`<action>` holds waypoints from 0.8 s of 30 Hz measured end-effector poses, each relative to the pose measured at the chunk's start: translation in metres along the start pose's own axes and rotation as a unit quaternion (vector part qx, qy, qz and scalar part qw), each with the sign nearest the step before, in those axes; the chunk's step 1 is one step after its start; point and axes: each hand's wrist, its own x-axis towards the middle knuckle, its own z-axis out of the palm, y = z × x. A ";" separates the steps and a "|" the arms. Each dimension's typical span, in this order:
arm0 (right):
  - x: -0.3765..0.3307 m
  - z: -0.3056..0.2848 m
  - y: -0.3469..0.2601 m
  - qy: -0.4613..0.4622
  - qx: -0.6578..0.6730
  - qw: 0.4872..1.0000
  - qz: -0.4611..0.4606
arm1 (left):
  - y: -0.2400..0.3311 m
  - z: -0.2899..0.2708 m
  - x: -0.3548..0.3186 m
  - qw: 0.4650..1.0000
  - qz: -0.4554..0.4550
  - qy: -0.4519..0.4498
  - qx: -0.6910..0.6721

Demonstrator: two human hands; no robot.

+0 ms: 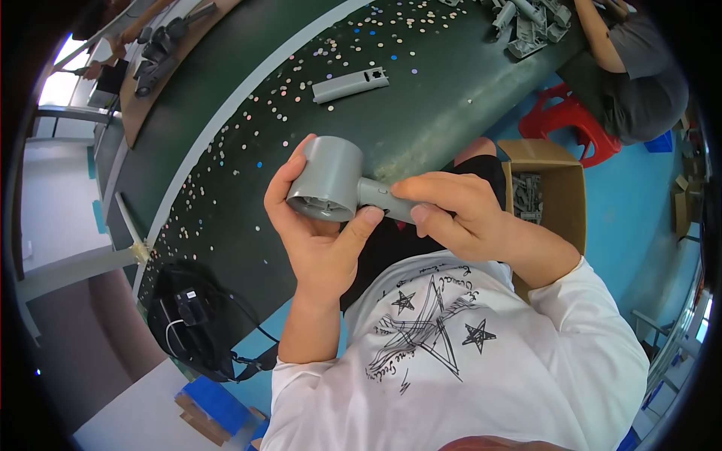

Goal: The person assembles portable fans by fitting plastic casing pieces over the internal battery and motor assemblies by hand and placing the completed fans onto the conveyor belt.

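The dark green table [421,120] curved across the view. An open cardboard box [565,199] stood past its near edge. Above that edge, a grey dryer-shaped housing [331,171] was held: the left hand [316,252] had its fingers clamped around the drum, the right hand [472,214] pinched the handle. A grey handle shell [346,88] lay beyond, near small dots [259,164].

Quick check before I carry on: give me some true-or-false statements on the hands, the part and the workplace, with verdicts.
1. The left hand holds the barrel of the grey hair-dryer housing. True.
2. The right hand is clear of the housing. False: its fingers are on the handle.
3. The open cardboard box has grey parts in it. True.
4. The loose grey handle shell lies on the floor. False: it lies on the dark green table.
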 end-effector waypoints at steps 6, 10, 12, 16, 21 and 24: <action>0.009 0.001 0.010 0.017 -0.062 0.995 -0.078 | 0.015 0.004 0.010 0.997 -0.080 0.012 -0.003; 0.042 -0.005 0.006 0.032 0.245 0.943 0.223 | 0.025 0.013 0.051 0.997 -0.067 -0.007 0.043; 0.068 -0.027 0.032 0.000 0.172 0.950 0.260 | 0.009 0.005 0.087 0.945 0.119 0.002 0.305; 0.192 -0.053 0.063 0.126 0.225 0.931 0.258 | -0.019 -0.002 0.133 0.932 0.124 0.017 0.341; 0.323 -0.005 0.134 0.007 -0.016 0.938 0.346 | -0.071 0.014 0.110 0.910 0.085 -0.170 0.368; 0.383 0.041 0.167 -0.032 -0.014 0.955 0.294 | -0.079 0.018 0.114 0.933 0.046 -0.173 0.313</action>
